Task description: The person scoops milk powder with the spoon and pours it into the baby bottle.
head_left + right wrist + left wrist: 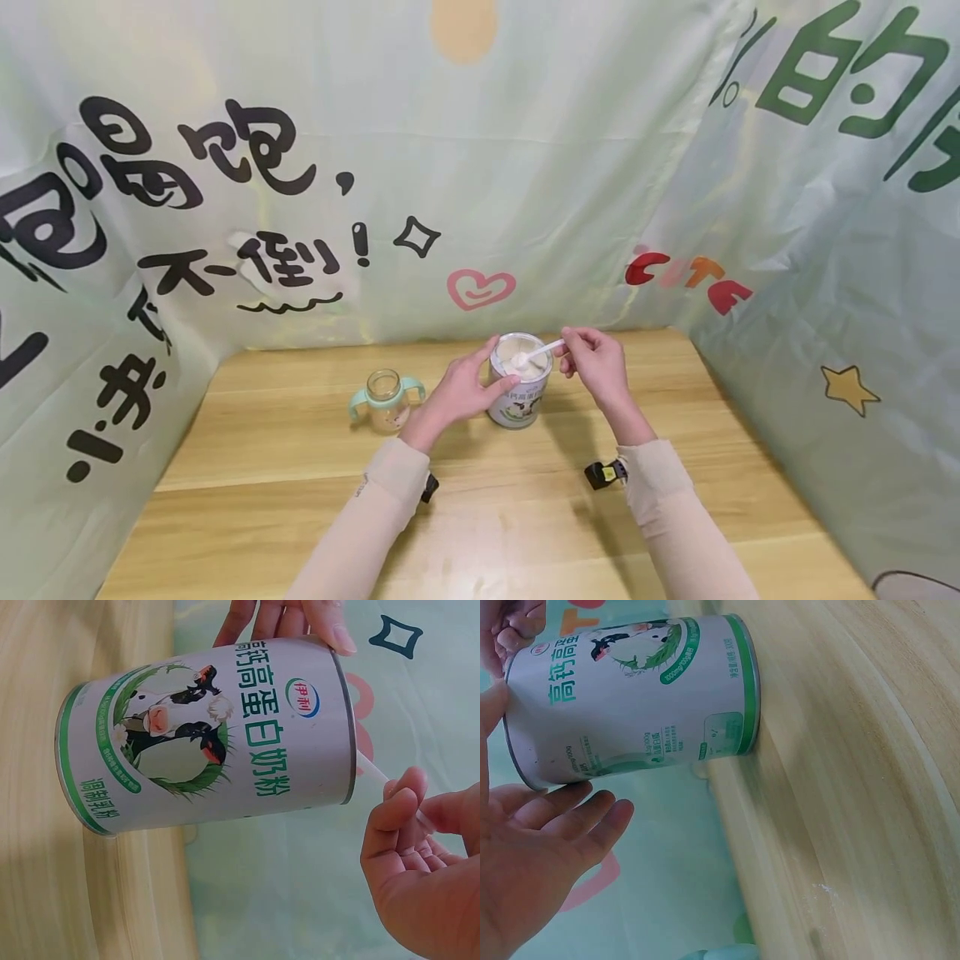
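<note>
At mid-frame my right hand (598, 365) pinches a spoon (543, 349) inside the can (516, 410) my left hand (462, 388) grips, with room between its base and the back edge of the table (292, 375)

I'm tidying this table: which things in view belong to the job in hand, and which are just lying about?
In the job:
milk powder can, held by the left hand
white scoop, pinched in the right hand

Not in use:
two-handled bottle, untouched, though possibly wanted
printed cloth backdrop
</note>
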The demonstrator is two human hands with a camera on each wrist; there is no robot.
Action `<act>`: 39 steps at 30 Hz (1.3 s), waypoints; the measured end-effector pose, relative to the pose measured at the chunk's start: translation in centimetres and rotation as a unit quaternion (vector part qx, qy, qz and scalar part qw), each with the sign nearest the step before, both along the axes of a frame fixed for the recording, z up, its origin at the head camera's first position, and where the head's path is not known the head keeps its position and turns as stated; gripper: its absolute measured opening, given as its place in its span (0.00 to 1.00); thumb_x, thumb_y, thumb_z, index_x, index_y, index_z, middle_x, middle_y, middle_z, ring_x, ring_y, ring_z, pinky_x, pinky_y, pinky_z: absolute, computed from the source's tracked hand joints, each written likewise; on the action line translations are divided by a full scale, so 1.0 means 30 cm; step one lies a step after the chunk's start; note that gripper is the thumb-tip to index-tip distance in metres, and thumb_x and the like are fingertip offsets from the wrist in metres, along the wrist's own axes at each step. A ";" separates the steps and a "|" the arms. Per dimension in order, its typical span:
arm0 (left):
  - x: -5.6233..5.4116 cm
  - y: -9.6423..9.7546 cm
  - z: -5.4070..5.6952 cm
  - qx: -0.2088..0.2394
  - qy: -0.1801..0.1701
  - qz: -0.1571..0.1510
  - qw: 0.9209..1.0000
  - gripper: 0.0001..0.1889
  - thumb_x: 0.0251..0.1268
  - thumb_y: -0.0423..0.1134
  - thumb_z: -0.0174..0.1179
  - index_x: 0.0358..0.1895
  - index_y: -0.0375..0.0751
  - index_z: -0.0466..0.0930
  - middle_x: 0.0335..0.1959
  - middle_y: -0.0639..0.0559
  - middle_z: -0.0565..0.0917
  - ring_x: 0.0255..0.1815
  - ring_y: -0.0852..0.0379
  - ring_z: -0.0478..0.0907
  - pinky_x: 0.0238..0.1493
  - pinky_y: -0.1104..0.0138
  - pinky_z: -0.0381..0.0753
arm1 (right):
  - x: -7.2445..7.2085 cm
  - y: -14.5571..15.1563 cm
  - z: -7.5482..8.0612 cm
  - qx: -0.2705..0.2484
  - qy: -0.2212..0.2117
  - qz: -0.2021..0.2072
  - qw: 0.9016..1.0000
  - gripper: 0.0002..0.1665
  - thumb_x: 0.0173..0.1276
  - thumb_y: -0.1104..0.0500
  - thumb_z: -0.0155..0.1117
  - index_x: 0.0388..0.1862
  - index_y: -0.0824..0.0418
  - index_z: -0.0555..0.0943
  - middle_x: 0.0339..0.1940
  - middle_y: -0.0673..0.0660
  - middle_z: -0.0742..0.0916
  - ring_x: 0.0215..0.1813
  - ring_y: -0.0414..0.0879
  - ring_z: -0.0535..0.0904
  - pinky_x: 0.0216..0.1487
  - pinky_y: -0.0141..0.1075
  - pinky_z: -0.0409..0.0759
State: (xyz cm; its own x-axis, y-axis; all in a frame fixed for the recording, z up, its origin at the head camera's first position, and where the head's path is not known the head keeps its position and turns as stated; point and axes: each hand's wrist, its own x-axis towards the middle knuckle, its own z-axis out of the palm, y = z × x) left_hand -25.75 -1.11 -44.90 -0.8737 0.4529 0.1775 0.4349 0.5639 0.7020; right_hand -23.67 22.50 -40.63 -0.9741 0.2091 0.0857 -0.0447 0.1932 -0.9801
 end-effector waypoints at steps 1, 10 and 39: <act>0.001 -0.003 0.003 -0.002 0.000 0.001 1.000 0.48 0.73 0.64 0.62 0.86 0.45 0.52 0.78 0.33 0.69 0.79 0.36 0.69 0.79 0.45 0.70 | -0.003 -0.003 0.001 -0.002 0.005 0.001 1.000 0.21 0.82 0.53 0.61 0.54 0.72 0.83 0.28 0.50 0.89 0.23 0.36 0.81 0.28 0.29 0.84; 0.000 -0.024 0.019 -0.018 0.009 0.000 1.000 0.48 0.74 0.63 0.61 0.86 0.43 0.51 0.79 0.34 0.68 0.80 0.36 0.68 0.80 0.45 0.68 | -0.008 -0.024 0.031 -0.013 0.024 0.001 1.000 0.22 0.81 0.53 0.62 0.54 0.73 0.83 0.29 0.53 0.90 0.22 0.36 0.81 0.27 0.30 0.84; 0.030 -0.245 0.132 -0.016 0.066 0.076 0.995 0.39 0.73 0.56 0.66 0.81 0.46 0.65 0.71 0.40 0.81 0.73 0.39 0.76 0.76 0.45 0.74 | -0.020 -0.197 0.108 -0.066 0.051 0.035 0.996 0.16 0.81 0.55 0.62 0.51 0.69 0.83 0.24 0.46 0.88 0.20 0.37 0.79 0.25 0.28 0.83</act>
State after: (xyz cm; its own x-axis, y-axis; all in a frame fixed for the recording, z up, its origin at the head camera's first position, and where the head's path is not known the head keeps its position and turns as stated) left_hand -24.86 -8.47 -40.94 -0.9027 0.3241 0.2830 0.4299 0.6509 0.6257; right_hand -24.25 16.60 -37.37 -0.9746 0.1567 0.1602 -0.1533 0.0557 -0.9866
